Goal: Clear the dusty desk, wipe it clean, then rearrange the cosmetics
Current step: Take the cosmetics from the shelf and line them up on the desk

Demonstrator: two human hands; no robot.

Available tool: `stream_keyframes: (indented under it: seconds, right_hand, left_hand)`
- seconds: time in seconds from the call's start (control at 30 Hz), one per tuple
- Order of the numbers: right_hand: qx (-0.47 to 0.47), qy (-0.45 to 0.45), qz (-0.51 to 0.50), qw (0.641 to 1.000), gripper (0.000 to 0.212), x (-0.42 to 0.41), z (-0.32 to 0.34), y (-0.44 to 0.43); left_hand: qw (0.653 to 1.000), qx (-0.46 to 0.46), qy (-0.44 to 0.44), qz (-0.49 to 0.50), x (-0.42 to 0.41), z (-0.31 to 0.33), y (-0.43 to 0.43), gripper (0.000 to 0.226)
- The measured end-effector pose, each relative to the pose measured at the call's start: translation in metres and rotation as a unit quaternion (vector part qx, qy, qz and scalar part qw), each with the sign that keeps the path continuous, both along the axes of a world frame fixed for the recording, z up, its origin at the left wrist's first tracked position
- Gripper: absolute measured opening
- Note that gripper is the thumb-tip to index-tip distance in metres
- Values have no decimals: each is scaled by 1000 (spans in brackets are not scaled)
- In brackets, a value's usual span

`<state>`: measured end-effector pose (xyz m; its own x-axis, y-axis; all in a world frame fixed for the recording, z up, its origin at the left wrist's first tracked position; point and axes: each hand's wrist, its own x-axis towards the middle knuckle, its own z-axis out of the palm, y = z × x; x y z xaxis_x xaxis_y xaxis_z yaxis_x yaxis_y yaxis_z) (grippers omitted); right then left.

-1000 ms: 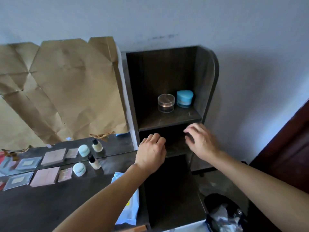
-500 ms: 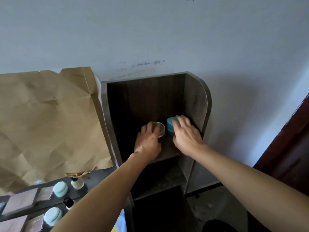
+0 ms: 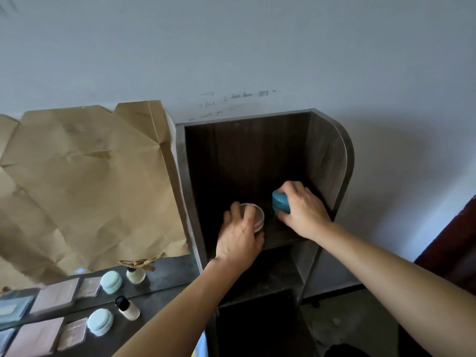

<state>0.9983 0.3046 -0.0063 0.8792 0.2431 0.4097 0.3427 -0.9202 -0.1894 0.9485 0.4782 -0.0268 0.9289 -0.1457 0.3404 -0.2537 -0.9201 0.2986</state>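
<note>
Both hands are inside the upper compartment of a dark wooden shelf unit [image 3: 332,161]. My left hand [image 3: 238,239] grips a clear round jar [image 3: 257,217] from above, fingers curled over its lid. My right hand [image 3: 302,208] holds a teal jar [image 3: 280,201], lifted and tilted off the shelf board. On the dark desk [image 3: 159,302] at lower left lie a mint round jar [image 3: 100,322], a small black-capped bottle [image 3: 127,308] and pink flat compacts [image 3: 36,336].
A mirror [image 3: 164,276] covered with crumpled brown paper [image 3: 85,181] stands behind the desk and reflects the cosmetics. A lower shelf compartment [image 3: 268,274] sits below my hands. A dark door [image 3: 453,251] is at the right, a grey wall behind.
Both hands rose from the lower shelf edge into the upper compartment and took hold of the two jars. The teal jar is now lifted and tilted. The view tipped upward.
</note>
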Motion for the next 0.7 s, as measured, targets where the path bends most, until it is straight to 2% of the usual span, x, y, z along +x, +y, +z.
stream_keyframes:
  seconds: [0.33, 0.47, 0.7]
  right_hand:
    - [111, 3, 70, 991, 55, -65, -14, -16]
    - [105, -9, 130, 986, 57, -113, -29, -19]
    - [93, 126, 204, 966, 57, -179, -95, 5]
  left_hand:
    - [997, -37, -70, -8, -69, -19, 10, 47]
    - [996, -59, -58, -13, -130, -39, 17, 49]
    - [996, -40, 38, 73, -220, -93, 62, 60]
